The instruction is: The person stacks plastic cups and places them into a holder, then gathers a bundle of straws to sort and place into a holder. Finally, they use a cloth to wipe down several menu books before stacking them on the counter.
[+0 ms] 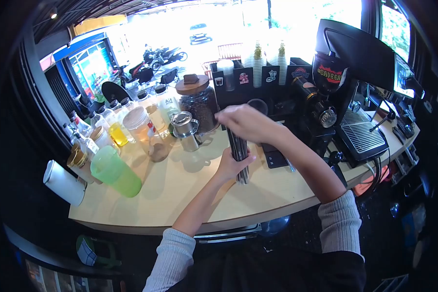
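Observation:
A bundle of thin dark straws (239,146) stands roughly upright over the wooden counter, its lower end near the surface. My left hand (230,164) is wrapped round the lower half of the bundle. Over the bundle's upper end is my right hand (250,122), fingers bent and pressed together; it hides the top, and what the fingertips hold cannot be made out. Behind and left stand a metal drip coffee filter (184,124) on a metal cup (192,142) and a wooden-lidded jar of coffee beans (197,104).
Along the counter's (180,194) left side are a green pitcher (116,171), a clear lidded jar (146,134), a white canister (63,182) and several bottles. A black cup organizer (233,90) stands behind; a grinder (326,78) and an espresso machine (362,136) are right.

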### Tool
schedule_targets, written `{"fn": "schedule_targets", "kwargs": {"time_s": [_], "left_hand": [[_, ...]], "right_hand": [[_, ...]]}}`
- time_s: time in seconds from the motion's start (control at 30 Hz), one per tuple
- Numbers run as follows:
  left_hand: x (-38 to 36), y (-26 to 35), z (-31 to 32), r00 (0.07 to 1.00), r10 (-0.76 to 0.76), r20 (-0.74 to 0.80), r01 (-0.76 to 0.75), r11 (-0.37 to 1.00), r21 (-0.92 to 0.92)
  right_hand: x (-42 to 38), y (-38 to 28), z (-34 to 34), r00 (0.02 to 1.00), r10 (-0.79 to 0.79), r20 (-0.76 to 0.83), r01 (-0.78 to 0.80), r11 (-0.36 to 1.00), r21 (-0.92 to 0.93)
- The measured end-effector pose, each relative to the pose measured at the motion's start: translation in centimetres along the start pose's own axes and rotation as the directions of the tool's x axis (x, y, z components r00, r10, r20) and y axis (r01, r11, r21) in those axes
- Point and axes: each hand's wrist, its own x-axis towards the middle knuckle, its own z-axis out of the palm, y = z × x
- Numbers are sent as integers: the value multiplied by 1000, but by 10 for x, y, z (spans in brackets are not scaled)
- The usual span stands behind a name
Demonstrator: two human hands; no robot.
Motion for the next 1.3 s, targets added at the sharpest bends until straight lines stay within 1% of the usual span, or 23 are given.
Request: {"fn": "schedule_targets", "kwargs": {"time_s": [0.03, 0.1, 0.17, 0.27, 0.37, 0.4, 0.43, 0.5, 0.57, 0.63, 0.67, 0.7, 0.77, 0.8, 0.83, 0.9, 0.93, 1.03, 1.1, 1.17, 1.2, 1.23, 1.3], "left_hand": [[1, -3, -1, 1000, -2, 11, 2, 1000, -8], [2, 0, -3, 1000, -12, 28, 14, 998, -65], [5, 1, -5, 999, -7, 52, 10, 998, -68], [9, 3, -6, 995, 25, 92, -19, 998, -63], [14, 3, -12, 994, 28, 107, -19, 996, -87], [17, 4, -14, 995, 7, 97, 4, 993, -116], [20, 5, -16, 995, 7, 101, 5, 993, -121], [25, 21, -22, 999, -53, -2, 51, 978, -202], [30, 34, -24, 995, -98, 15, 99, 978, -184], [35, 45, -16, 973, 201, -111, -205, 978, -30], [39, 44, -10, 953, 250, -170, -260, 965, -34], [39, 43, -8, 952, 260, -162, -269, 963, -35], [34, 47, -6, 978, 185, -92, -192, 978, -75], [33, 40, -8, 992, 95, 77, -82, 985, -154], [33, 35, -9, 990, 105, 90, -89, 983, -161], [32, 28, -8, 935, -52, 350, 122, 976, -180], [36, 24, -4, 961, 40, 275, 17, 979, -204], [48, 28, 4, 970, 7, 244, 47, 975, -218], [62, 36, 9, 945, -38, 324, 90, 985, -149], [77, 46, 27, 952, 264, 158, -173, 884, -434], [97, 40, 24, 914, 332, 232, -253, 915, -313], [113, 35, 26, 909, 344, 236, -262, 911, -318], [139, 40, 29, 972, 231, 37, -217, 950, -223]], "right_hand": [[-2, 4, 5, 969, 108, 221, -92, 992, -84], [0, -2, 5, 976, 137, 168, -114, 984, -137], [7, -3, 3, 994, -49, -96, 36, 990, -136], [11, -1, 7, 997, 34, 74, -18, 979, -202], [5, 0, 12, 991, 47, 127, -25, 985, -173], [8, 5, 13, 993, -81, -91, 71, 991, -111], [5, 8, 10, 993, -76, -90, 66, 991, -114], [2, -3, -3, 909, 197, -367, -168, 980, 111], [-6, 4, 8, 895, 286, -343, -222, 951, 215], [-10, 2, 26, 907, 393, -150, -240, 777, 581], [-8, -2, 28, 908, 329, -259, -223, 904, 365], [-7, -5, 27, 906, 326, -271, -219, 907, 359], [-3, -9, 21, 814, 550, -184, -351, 720, 599], [-1, -5, 21, 821, 521, -233, -221, 667, 712], [-1, -4, 17, 816, 523, -246, -220, 675, 704], [-3, -6, 7, 791, 556, -255, -218, 646, 731], [-4, -8, 8, 763, 611, -211, -265, 593, 761], [-12, 8, 14, 760, 636, -136, -263, 491, 831], [-8, 16, 0, 765, 610, -207, -218, 547, 808], [1, 27, -28, 753, 550, -361, -122, 656, 745], [11, 30, -52, 707, 552, -443, -181, 747, 640], [23, 42, -72, 666, 450, -595, -61, 828, 558], [52, 60, -118, 486, 354, -799, -131, 934, 333]]}}
